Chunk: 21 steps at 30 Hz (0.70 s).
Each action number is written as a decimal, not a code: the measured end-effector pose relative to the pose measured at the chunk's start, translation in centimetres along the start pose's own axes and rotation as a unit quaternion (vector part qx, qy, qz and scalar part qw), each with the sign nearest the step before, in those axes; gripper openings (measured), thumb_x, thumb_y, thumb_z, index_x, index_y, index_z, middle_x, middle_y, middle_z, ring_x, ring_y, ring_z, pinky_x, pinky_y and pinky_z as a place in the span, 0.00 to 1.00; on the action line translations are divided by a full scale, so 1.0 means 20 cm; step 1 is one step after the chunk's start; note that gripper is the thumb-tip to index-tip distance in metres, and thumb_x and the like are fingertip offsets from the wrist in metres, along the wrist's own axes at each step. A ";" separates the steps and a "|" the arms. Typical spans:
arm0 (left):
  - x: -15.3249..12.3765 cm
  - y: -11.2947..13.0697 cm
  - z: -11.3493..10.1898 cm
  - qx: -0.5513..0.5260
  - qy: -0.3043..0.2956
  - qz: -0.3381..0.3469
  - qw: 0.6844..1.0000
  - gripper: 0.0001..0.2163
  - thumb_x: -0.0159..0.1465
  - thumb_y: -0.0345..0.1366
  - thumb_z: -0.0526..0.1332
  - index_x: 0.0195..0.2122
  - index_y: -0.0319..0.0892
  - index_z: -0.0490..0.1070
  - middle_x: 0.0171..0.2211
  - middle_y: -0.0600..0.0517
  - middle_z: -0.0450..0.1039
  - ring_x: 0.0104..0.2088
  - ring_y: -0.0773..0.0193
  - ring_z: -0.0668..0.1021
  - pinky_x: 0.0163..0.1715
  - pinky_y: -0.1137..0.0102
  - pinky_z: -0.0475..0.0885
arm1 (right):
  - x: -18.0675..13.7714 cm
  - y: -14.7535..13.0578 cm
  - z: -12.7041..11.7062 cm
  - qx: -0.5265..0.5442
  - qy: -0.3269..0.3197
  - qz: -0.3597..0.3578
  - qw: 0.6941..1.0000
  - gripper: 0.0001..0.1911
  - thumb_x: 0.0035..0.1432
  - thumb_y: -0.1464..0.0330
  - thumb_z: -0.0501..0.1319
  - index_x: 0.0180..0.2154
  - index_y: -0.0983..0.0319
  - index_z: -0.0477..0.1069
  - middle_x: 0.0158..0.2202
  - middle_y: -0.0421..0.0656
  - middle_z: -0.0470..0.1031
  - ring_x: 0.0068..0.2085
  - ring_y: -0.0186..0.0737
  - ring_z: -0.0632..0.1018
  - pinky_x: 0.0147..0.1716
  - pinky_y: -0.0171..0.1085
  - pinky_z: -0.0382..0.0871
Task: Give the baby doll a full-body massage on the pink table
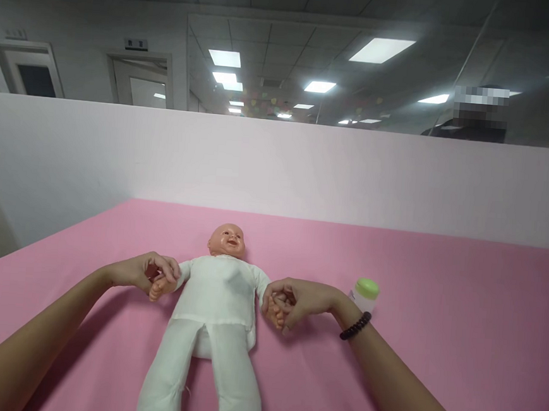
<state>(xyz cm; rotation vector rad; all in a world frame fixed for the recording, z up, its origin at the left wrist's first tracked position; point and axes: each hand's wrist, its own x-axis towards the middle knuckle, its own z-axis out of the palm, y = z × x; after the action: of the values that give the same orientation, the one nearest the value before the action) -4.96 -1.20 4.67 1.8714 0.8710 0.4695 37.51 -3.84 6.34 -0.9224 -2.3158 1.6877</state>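
Note:
A baby doll [220,290] with a white cloth body and a hard plastic head lies on its back on the pink tabletop [429,293]. Its head points away from me and its legs run toward the bottom edge. My left hand [148,270] is closed around the doll's hand on the left side of the picture. On the other side, my right hand [298,302] grips the doll's other hand, fingers curled over it. Both doll arms are held out from the body, and small plastic fingers show below my own.
Just beyond my right wrist stands a small container with a green lid [367,289], partly hidden by my arm. A white partition [306,170] rises along the table's far edge. Behind it at the right, a person [475,123] is partly visible.

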 end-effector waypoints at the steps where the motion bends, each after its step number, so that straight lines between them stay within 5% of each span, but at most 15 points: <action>1: 0.01 0.01 0.01 0.027 -0.027 -0.007 0.999 0.15 0.44 0.30 0.71 0.34 0.51 0.83 0.42 0.48 0.75 0.36 0.57 0.77 0.31 0.68 0.74 | 0.01 -0.01 0.01 -0.004 -0.017 0.008 1.000 0.22 0.40 0.69 0.73 0.39 0.62 0.73 0.36 0.40 0.77 0.38 0.39 0.77 0.37 0.35 0.70; 5: 0.02 0.03 0.08 0.099 -0.090 -0.010 0.991 0.15 0.46 0.29 0.67 0.35 0.50 0.82 0.42 0.51 0.75 0.37 0.58 0.77 0.33 0.69 0.72 | 0.03 -0.03 0.04 -0.010 -0.080 0.035 0.996 0.21 0.42 0.67 0.72 0.40 0.61 0.72 0.34 0.40 0.78 0.36 0.39 0.79 0.34 0.33 0.69; 11: 0.04 0.07 0.15 0.150 -0.094 0.029 0.984 0.15 0.47 0.26 0.63 0.33 0.49 0.81 0.38 0.52 0.76 0.36 0.58 0.77 0.33 0.69 0.72 | 0.07 -0.04 0.06 -0.125 -0.048 0.067 0.989 0.20 0.39 0.68 0.74 0.38 0.61 0.74 0.31 0.36 0.77 0.29 0.31 0.71 0.26 0.29 0.60; 17: 0.03 0.05 0.09 0.107 -0.097 0.010 0.989 0.16 0.45 0.27 0.67 0.35 0.49 0.82 0.41 0.51 0.76 0.35 0.59 0.77 0.30 0.70 0.71 | 0.05 -0.03 0.04 -0.056 -0.045 0.019 0.997 0.20 0.40 0.67 0.73 0.39 0.61 0.75 0.29 0.37 0.76 0.30 0.33 0.72 0.30 0.31 0.63; 21: 0.02 0.02 0.02 0.020 0.045 0.035 0.998 0.15 0.49 0.31 0.69 0.39 0.48 0.81 0.41 0.49 0.77 0.39 0.55 0.77 0.35 0.66 0.73 | 0.02 0.02 -0.02 0.038 0.088 -0.055 0.994 0.21 0.40 0.67 0.74 0.39 0.61 0.76 0.25 0.34 0.66 0.30 0.33 0.69 0.32 0.33 0.63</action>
<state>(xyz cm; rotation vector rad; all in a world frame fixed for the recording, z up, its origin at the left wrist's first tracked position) -4.41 -1.28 4.84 1.9341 0.8807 0.5873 37.44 -3.27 6.06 -0.8738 -2.1319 1.5727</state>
